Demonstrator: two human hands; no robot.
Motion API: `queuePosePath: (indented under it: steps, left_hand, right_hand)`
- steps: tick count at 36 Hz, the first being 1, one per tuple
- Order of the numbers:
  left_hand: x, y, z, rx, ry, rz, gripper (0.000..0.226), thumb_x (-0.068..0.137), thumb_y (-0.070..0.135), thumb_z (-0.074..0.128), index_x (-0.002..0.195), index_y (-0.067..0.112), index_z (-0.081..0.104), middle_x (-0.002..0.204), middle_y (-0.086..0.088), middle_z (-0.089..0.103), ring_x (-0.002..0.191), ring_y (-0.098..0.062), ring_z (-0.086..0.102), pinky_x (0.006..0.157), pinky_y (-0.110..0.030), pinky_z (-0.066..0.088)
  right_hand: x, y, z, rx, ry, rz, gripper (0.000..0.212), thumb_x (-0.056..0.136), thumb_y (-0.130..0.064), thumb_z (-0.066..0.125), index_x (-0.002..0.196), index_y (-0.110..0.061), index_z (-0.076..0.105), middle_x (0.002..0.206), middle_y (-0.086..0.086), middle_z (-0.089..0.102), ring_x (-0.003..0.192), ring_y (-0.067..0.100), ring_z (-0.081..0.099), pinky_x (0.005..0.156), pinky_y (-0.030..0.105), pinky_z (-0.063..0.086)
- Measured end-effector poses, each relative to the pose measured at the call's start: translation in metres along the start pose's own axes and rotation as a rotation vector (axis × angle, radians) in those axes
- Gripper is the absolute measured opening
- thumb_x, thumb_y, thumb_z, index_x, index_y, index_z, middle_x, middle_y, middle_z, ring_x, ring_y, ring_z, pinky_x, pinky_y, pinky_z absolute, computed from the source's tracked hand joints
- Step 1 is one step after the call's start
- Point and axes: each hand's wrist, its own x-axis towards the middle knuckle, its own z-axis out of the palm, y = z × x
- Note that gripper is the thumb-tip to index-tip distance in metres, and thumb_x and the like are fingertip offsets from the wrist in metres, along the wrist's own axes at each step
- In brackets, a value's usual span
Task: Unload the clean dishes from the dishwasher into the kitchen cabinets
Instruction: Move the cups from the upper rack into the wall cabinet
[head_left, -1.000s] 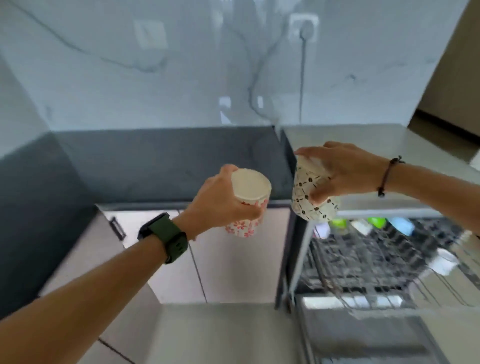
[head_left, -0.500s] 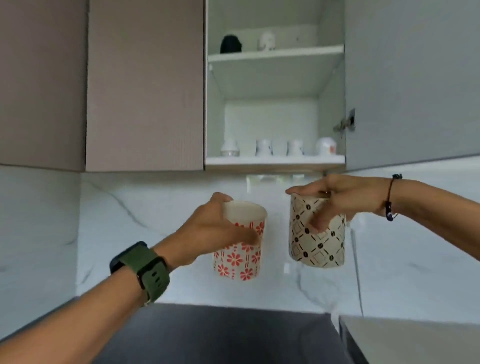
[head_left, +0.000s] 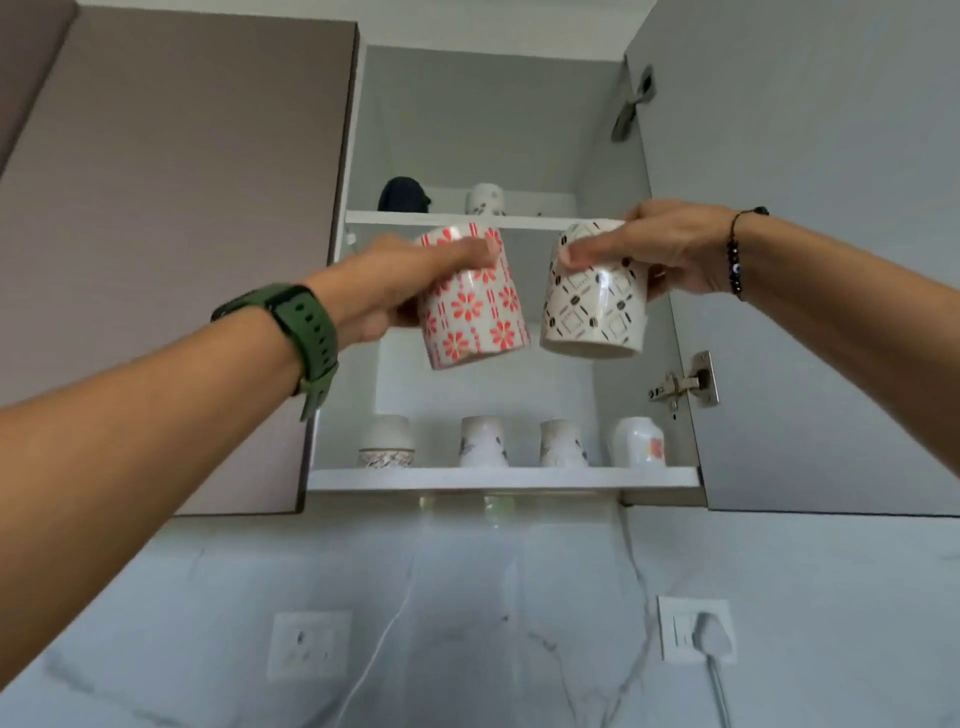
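While both arms stretch up toward the open cabinet, the two cups sit side by side in the air, just apart from one another. Nearest us, the left hand (head_left: 410, 283) has its grip wrapped round the white ceramic cup with red flowers (head_left: 475, 301), thumb laid across the near side up by the rim, fingers hidden behind. That cup stands upright but leans a touch, its base swung toward us. Over on the right, the right hand (head_left: 670, 249) clamps the white ceramic cup with black diamond pattern (head_left: 595, 306) from above and from the right, thumb pressed across its near face. That one leans too, showing its underside.

Now the relation that matters, as I read it: both cups hang in front of the gap between the two shelves, tops level with the white upper shelf (head_left: 457, 219) and well above the white lower shelf (head_left: 498, 479). So the shelves lie farther in, and the lower one is beneath the cups. Neither hand looks clearly nearer the opening.

Farther in, four pale cups (head_left: 483, 441) line the lower shelf; up top sit a dark rounded object (head_left: 402, 195) and a small white patterned cup (head_left: 485, 198).
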Motion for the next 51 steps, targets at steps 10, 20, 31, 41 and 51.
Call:
queuePosePath:
  steps: [10, 20, 31, 41, 51]
  left_hand:
    - [0.142, 0.031, 0.036, -0.263, 0.141, 0.188, 0.043, 0.076, 0.026, 0.073, 0.107, 0.011, 0.048, 0.089, -0.002, 0.066, 0.079, -0.013, 0.065, 0.059, -0.028, 0.052]
    - [0.261, 0.073, 0.074, -0.244, 0.278, 0.323, 0.068, 0.070, 0.037, 0.074, 0.122, 0.016, 0.036, 0.096, -0.004, 0.061, 0.087, -0.022, 0.065, 0.083, -0.041, 0.055]
    - [0.327, 0.072, 0.103, -0.096, 0.384, 0.350, 0.078, 0.061, 0.045, 0.077, 0.124, 0.015, 0.042, 0.098, -0.005, 0.065, 0.077, -0.020, 0.066, 0.074, -0.036, 0.057]
    - [0.343, 0.049, 0.111, 0.259, 0.455, 0.352, 0.062, 0.070, 0.043, 0.074, 0.118, 0.013, 0.049, 0.096, -0.002, 0.061, 0.069, -0.013, 0.060, 0.054, -0.022, 0.048]
    - [0.339, 0.044, 0.115, 0.395, 0.436, 0.292, 0.069, 0.072, 0.044, 0.071, 0.126, 0.012, 0.042, 0.102, -0.004, 0.057, 0.078, -0.018, 0.058, 0.060, -0.027, 0.046]
  right_hand:
    - [0.105, 0.005, -0.027, 0.298, 0.445, -0.056, 0.066, 0.063, -0.040, 0.082, 0.114, -0.013, 0.051, 0.086, 0.003, 0.068, 0.059, 0.013, 0.067, 0.053, 0.034, 0.057]
    - [0.202, 0.013, -0.084, 0.451, 0.584, -0.232, 0.082, 0.060, -0.031, 0.085, 0.121, -0.013, 0.032, 0.105, 0.008, 0.059, 0.075, 0.020, 0.068, 0.048, 0.031, 0.055]
    - [0.278, 0.025, -0.091, 0.248, 0.568, -0.300, 0.041, 0.070, -0.030, 0.078, 0.074, -0.016, 0.040, 0.077, 0.002, 0.062, 0.066, 0.015, 0.064, 0.054, 0.028, 0.054]
    - [0.304, 0.044, -0.071, 0.021, 0.645, -0.313, 0.042, 0.063, -0.036, 0.079, 0.073, -0.017, 0.042, 0.080, 0.002, 0.060, 0.084, 0.021, 0.066, 0.078, 0.037, 0.057]
    - [0.315, 0.065, -0.061, 0.030, 0.635, -0.219, 0.082, 0.066, -0.041, 0.077, 0.128, -0.007, 0.037, 0.105, 0.008, 0.056, 0.088, 0.021, 0.059, 0.060, 0.028, 0.048]
